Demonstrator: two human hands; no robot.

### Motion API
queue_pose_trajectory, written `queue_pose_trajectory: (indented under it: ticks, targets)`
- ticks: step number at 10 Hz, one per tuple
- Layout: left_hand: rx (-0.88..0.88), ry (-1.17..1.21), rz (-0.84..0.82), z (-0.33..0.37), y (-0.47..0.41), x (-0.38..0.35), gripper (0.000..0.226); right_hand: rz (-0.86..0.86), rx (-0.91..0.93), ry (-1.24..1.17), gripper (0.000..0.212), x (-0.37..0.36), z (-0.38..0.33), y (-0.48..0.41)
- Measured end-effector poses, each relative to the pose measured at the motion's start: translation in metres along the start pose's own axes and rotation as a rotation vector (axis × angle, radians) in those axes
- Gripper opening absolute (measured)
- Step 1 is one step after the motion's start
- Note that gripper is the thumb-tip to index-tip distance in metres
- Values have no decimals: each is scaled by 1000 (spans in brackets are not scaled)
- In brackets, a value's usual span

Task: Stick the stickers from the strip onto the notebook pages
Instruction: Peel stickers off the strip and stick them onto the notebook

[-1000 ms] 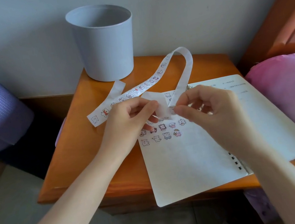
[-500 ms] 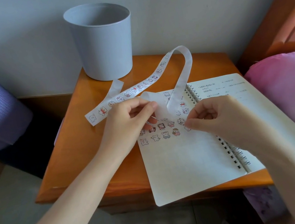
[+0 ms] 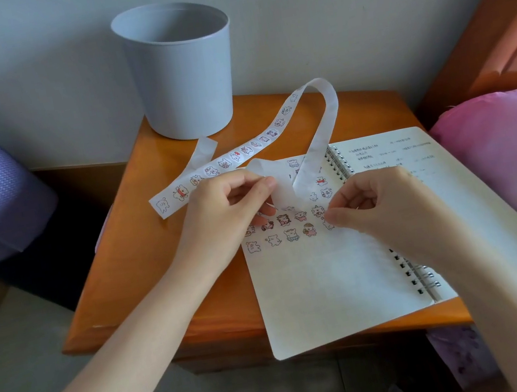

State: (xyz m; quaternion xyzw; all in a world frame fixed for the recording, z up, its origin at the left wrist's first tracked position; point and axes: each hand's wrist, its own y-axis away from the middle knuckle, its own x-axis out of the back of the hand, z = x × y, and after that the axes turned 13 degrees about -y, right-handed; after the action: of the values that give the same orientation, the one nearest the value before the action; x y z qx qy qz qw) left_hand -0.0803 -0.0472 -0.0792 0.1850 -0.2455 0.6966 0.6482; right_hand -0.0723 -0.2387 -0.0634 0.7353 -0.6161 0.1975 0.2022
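An open notebook (image 3: 327, 287) is laid on the bench (image 3: 143, 249), overhanging its near edge, as a sticker (image 3: 328, 225) is set down at the right end of the rows on the left page. The sticker is pinched against the paper by the curled fingers (image 3: 339, 216) of the right hand (image 3: 386, 208); whether it is stuck flat yet cannot be told. The blank end of the strip (image 3: 328, 109) is gripped between thumb and forefinger of the left hand (image 3: 229, 214), just above the page. The rest is looped back over the bench near a grey bin (image 3: 181, 71), with printed figures not yet peeled. Several rows of stickers (image 3: 289, 223) are seen on the page, whose lower half is bare. The placing step is judged to be in hand, with the task perhaps midway. Next, the sticker is to be pressed flat and released. The strip is then to be fed along so that the next figure can be lifted by its edge.
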Motion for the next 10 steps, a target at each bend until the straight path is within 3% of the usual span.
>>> queue_pose_trajectory:
  ticks: [10]
  targets:
    - [-1, -9, -6, 1, 0, 0, 15, 33, 8, 139, 7, -8, 0, 2]
